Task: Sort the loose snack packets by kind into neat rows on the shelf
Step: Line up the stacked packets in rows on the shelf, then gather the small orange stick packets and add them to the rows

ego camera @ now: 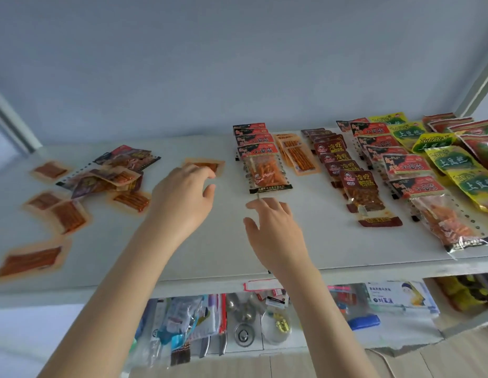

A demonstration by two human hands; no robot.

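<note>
Left hand (pixel 182 192) mid-frame, fingertips curled onto a flat orange packet (pixel 207 166) on the shelf (pixel 223 241); firm grip or just touching, can't tell. Right hand (pixel 272 227) open, empty, just below the red-topped row (pixel 260 156). Six rows on the right. Left: five loose orange packets plus a mixed pile (pixel 112 170)
</note>
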